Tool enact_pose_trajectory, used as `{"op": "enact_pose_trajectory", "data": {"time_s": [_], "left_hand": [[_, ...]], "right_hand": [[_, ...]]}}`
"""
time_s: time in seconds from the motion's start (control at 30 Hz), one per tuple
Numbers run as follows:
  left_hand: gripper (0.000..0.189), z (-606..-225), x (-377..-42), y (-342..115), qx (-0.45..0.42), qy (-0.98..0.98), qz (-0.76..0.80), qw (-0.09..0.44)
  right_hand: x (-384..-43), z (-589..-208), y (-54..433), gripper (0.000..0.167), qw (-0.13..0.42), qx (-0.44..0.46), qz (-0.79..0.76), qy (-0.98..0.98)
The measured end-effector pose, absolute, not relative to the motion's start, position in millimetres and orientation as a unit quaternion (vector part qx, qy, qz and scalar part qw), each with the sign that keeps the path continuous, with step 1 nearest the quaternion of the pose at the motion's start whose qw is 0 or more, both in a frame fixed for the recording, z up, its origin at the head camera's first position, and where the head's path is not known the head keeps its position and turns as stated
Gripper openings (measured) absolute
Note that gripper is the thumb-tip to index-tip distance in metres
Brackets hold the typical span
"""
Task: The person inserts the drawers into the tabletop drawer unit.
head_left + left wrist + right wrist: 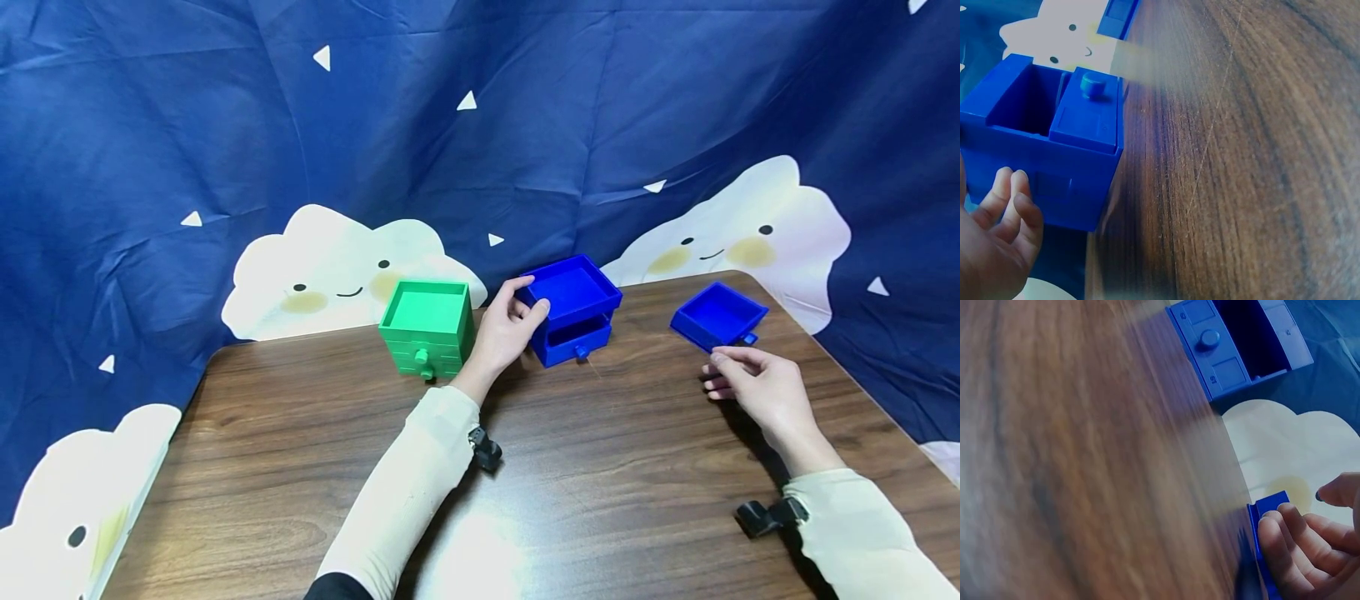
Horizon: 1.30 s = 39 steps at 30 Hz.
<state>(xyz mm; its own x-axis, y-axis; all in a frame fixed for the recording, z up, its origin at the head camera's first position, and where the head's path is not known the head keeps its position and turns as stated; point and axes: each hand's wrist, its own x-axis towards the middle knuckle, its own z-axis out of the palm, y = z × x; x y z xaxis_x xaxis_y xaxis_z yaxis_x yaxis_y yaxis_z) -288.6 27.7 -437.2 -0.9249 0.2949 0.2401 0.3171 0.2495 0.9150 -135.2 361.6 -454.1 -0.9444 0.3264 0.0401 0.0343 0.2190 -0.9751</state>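
Observation:
A small blue drawer cabinet (573,304) stands at the back of the table, with an open slot above its lower drawer (577,340), which has a round knob. My left hand (510,329) holds the cabinet's left side, thumb at the front top edge and index finger farther back; in the left wrist view the other fingers bend against the side wall (1054,181). To the right, a loose blue drawer (716,315) lies on the table, its knob toward me. Just in front of it, my right hand (765,392) hovers with loosely bent fingers, thumb and index finger apart, holding nothing.
A green drawer cabinet (425,329) with knobs on its front stands left of the blue one, close to my left wrist. The brown wooden table (600,475) ends just behind the cabinets, where a blue curtain (540,150) with white clouds hangs.

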Motion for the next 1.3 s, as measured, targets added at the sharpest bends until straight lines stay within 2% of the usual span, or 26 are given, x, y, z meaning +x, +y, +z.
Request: {"op": "enact_pose_trajectory", "data": {"time_s": [0.13,0.47,0.63,0.87,1.07,1.2,1.3], "left_hand": [[0.05,-436.7,-288.3,27.5,-0.193,-0.789,-0.583,0.009],[0.051,-437.1,-288.3,27.4,-0.196,-0.788,-0.584,0.012],[0.051,-437.2,-288.2,27.5,-0.194,-0.787,-0.586,0.013],[0.051,-436.2,-288.1,27.6,-0.197,-0.782,-0.591,0.012],[0.051,-436.6,-288.6,27.7,-0.197,-0.784,-0.589,0.011],[0.051,-436.9,-288.9,27.3,-0.199,-0.786,-0.586,0.01],[0.051,-436.9,-288.7,26.8,-0.2,-0.785,-0.586,0.012]], "right_hand": [[-135.6,-454.8,365.5,0.006,0.12,-0.124,0.604,-0.778],[-137.5,-455.6,378.7,0.006,0.115,-0.137,0.587,-0.79],[-139.4,-454.5,384.0,0.027,0.119,-0.145,0.56,-0.807],[-142.1,-457.2,394.1,0.011,0.127,-0.151,0.565,-0.801],[-145.3,-459.0,399.6,0.022,0.13,-0.162,0.556,-0.804],[-146.6,-460.0,402.0,0.018,0.138,-0.167,0.555,-0.803],[-147.5,-460.4,402.7,0.027,0.145,-0.161,0.543,-0.811]]}}
